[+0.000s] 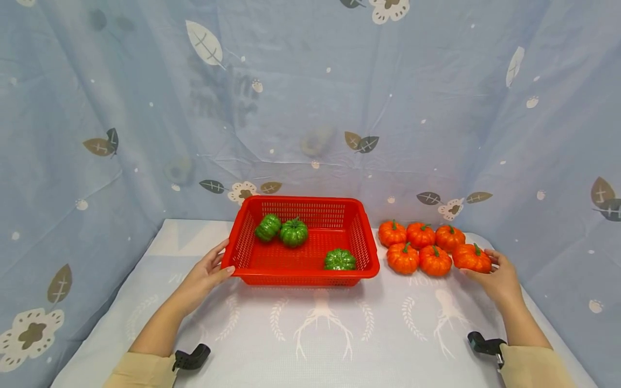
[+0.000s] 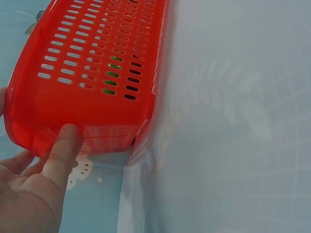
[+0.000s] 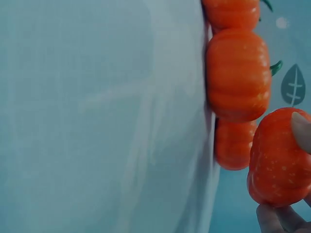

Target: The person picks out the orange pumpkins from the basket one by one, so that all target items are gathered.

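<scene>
A red plastic basket [image 1: 301, 280] stands at the back middle of the table. My left hand [image 1: 206, 277] holds it at its left end, thumb at the front corner and fingers by the left rim; the left wrist view shows a finger against the end wall [image 2: 97, 109]. Inside lie three green pumpkins: two together at the back left [image 1: 294, 233] and one at the front right [image 1: 340, 260]. On the right, my right hand [image 1: 502, 277] grips an orange pumpkin [image 1: 470, 258] between thumb and fingers. In the right wrist view that pumpkin [image 3: 279, 160] appears apart from its neighbours.
Several other orange pumpkins [image 1: 435, 261] with green stems sit in two rows right of the basket. A patterned blue cloth [image 1: 310, 108] hangs behind and at both sides. The table [image 1: 271, 345] wears a pale printed cover.
</scene>
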`<act>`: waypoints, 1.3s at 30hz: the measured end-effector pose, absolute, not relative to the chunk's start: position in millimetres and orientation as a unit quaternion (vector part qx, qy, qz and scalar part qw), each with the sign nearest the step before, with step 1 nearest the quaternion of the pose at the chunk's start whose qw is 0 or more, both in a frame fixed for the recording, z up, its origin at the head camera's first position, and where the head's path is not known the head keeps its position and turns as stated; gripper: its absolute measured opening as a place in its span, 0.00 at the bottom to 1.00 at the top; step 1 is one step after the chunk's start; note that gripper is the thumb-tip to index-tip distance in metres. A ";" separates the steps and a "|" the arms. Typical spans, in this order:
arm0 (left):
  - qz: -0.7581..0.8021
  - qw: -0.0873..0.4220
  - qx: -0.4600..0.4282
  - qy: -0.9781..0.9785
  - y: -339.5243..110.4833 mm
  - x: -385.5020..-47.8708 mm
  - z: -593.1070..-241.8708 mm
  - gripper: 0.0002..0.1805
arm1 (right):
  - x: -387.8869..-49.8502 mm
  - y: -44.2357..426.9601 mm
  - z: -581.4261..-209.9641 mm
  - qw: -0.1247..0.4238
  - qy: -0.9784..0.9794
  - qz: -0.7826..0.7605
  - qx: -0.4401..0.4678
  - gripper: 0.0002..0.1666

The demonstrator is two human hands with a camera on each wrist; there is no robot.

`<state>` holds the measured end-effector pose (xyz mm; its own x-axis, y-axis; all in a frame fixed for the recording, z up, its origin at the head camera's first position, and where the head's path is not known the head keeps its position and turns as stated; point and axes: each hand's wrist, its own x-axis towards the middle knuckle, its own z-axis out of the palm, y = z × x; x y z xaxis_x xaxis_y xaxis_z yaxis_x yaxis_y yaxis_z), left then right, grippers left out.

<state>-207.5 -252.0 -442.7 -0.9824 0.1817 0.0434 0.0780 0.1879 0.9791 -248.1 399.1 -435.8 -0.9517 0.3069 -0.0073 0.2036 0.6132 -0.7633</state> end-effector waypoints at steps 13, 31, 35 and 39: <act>0.642 0.043 0.104 0.759 -250.1 -210.8 -440.8 0.43 | -270.6 423.7 -450.1 -0.007 -0.893 0.417 -0.169 0.61; 0.642 0.042 0.095 0.760 -251.0 -207.2 -442.3 0.44 | -277.3 432.7 -446.8 -0.053 -0.900 0.409 -0.141 0.54; 0.642 0.042 0.093 0.760 -251.8 -206.9 -442.3 0.43 | -281.5 431.1 -445.2 -0.057 -0.892 0.419 -0.159 0.56; 0.643 0.044 0.090 0.759 -252.5 -206.7 -442.8 0.43 | -284.2 429.0 -444.6 -0.055 -0.889 0.424 -0.164 0.54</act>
